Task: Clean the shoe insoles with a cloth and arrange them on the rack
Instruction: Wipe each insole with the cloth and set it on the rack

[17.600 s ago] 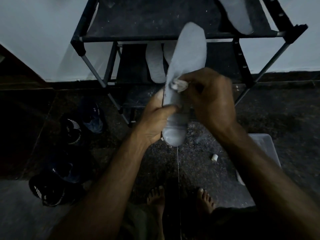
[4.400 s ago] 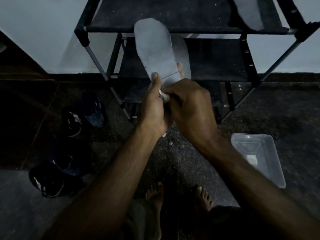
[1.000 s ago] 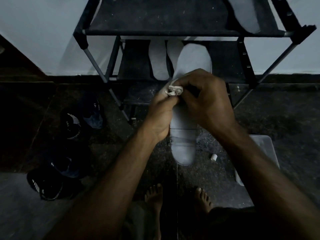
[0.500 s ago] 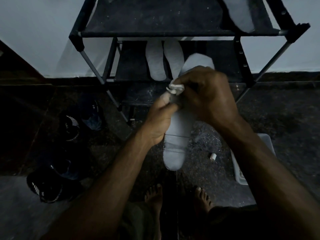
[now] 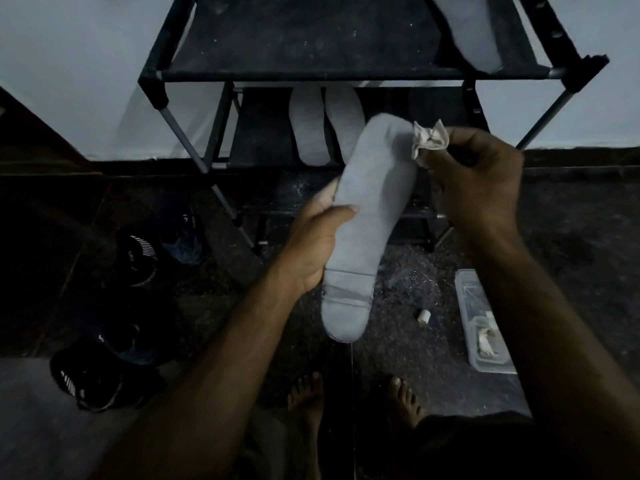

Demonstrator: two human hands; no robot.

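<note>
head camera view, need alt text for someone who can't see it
A left hand grips a grey insole upright while the right hand pinches a crumpled cloth by its toe end. Behind stands a black shoe rack with three insoles on its shelves; dark shoes lie on the floor.

dim, bluish light, deep shadows on floor, wide-angle bending at edges, soft grain

A dim home entryway: shoe rack point(image 5: 311, 72) against the wall, sneakers point(image 5: 93, 379) on stone floor point(image 5: 571, 254).
</note>
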